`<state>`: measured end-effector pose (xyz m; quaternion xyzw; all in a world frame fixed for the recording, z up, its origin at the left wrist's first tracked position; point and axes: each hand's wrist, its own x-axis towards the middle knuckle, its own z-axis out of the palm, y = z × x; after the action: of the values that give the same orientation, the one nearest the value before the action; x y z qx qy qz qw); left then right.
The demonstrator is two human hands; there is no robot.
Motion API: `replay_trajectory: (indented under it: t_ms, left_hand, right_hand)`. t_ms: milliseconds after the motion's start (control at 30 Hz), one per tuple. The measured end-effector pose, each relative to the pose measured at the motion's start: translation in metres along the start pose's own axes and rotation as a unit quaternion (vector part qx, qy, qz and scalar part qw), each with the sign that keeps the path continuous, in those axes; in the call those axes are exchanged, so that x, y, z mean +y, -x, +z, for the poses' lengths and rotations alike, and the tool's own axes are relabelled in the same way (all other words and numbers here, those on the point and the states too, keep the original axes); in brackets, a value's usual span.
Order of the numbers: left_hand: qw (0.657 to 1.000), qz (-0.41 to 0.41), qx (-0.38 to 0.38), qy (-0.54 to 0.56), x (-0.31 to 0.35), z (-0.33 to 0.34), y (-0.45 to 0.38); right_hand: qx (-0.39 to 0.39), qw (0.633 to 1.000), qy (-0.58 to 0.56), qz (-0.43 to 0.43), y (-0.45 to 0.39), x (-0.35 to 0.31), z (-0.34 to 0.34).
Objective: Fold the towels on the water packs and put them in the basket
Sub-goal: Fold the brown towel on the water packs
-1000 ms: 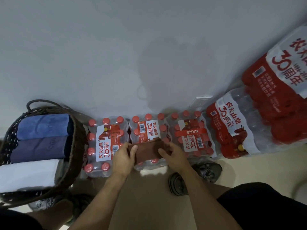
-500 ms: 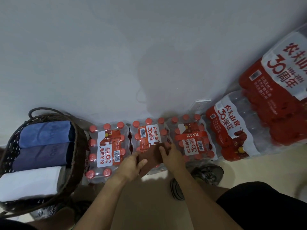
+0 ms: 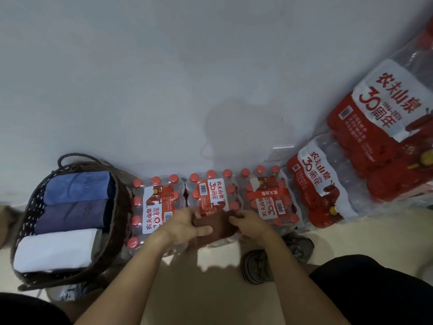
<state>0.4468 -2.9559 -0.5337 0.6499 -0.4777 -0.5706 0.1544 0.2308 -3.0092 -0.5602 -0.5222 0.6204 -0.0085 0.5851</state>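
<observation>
A small folded brown towel [image 3: 219,225] lies on the near edge of the middle water pack [image 3: 212,195]. My left hand [image 3: 181,227] grips its left end, thumb lying across the top. My right hand [image 3: 251,222] holds the right end with curled fingers. Three water packs with red caps stand in a row against the wall. The dark woven basket [image 3: 117,221] sits on the floor to the left and holds a blue towel [image 3: 77,187], a dark purple towel [image 3: 70,214] and a white towel [image 3: 55,250], all folded.
Two larger red-labelled water packs [image 3: 321,184] lean against the wall at the right. My shoes [image 3: 257,266] and knees are on the beige floor below the packs. A white wall socket [image 3: 278,152] is behind the packs.
The camera view has shifted a little downward. Both hands have drawn closer together on the brown towel, which now looks narrower and more compact, shifted toward the pack's near edge.
</observation>
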Motion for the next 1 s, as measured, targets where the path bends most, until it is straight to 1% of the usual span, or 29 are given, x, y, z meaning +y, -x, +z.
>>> replay_trajectory:
  t_ms: [67,133,233,267,333,400,467,533,600,633,700,767,833,867,933,967,1000]
  left_hand:
    - [0.999,0.035,0.012,-0.034,0.020,-0.021,0.013]
    - [0.992,0.083,0.028,-0.096,0.044,-0.050,0.027]
    - [0.975,0.147,0.022,-0.167,0.077,-0.092,0.054]
    - [0.971,0.162,0.020,-0.173,0.084,-0.103,0.063]
    - [0.970,0.192,0.020,-0.149,0.087,-0.123,0.078]
    - [0.972,0.203,0.025,-0.112,0.078,-0.143,0.091]
    - [0.979,0.188,0.039,-0.071,0.055,-0.166,0.097]
    - [0.986,0.158,0.055,0.017,0.023,-0.183,0.099]
    - [0.981,0.121,0.107,0.107,-0.010,-0.195,0.094]
    - [0.976,0.101,0.147,0.127,-0.026,-0.201,0.089]
    - [0.957,0.072,0.255,0.117,-0.054,-0.217,0.077]
    - [0.919,0.045,0.379,0.101,-0.075,-0.237,0.066]
    - [0.881,0.018,0.463,0.098,-0.094,-0.255,0.058]
    - [0.871,0.006,0.483,0.091,-0.103,-0.261,0.056]
    - [0.871,-0.014,0.489,0.043,-0.119,-0.266,0.056]
    - [0.875,-0.019,0.484,-0.004,-0.127,-0.266,0.058]
    - [0.878,-0.013,0.475,-0.060,-0.132,-0.265,0.062]
  right_hand:
    - [-0.043,0.997,-0.043,-0.056,0.015,-0.023,-0.013]
    - [-0.059,0.988,-0.047,-0.135,0.032,-0.050,-0.020]
    - [-0.063,0.959,0.053,-0.270,0.059,-0.099,-0.012]
    - [-0.067,0.948,0.084,-0.301,0.064,-0.114,-0.005]
    - [-0.082,0.935,0.110,-0.326,0.068,-0.137,0.011]
    - [-0.115,0.939,0.072,-0.316,0.064,-0.150,0.027]
    - [-0.152,0.948,-0.045,-0.275,0.053,-0.154,0.043]
    - [-0.165,0.949,-0.158,-0.218,0.039,-0.159,0.063]
    - [-0.153,0.951,-0.197,-0.184,0.024,-0.171,0.087]
    - [-0.145,0.952,-0.206,-0.174,0.016,-0.179,0.101]
    - [-0.127,0.954,-0.222,-0.157,0.001,-0.200,0.129]
    - [-0.098,0.953,-0.248,-0.146,-0.015,-0.221,0.160]
    - [-0.058,0.949,-0.281,-0.133,-0.032,-0.242,0.190]
    - [-0.031,0.949,-0.284,-0.132,-0.040,-0.251,0.203]
    - [0.008,0.958,-0.253,-0.137,-0.056,-0.262,0.225]
    - [0.032,0.969,-0.197,-0.146,-0.062,-0.265,0.233]
    - [0.070,0.978,-0.115,-0.160,-0.067,-0.265,0.238]
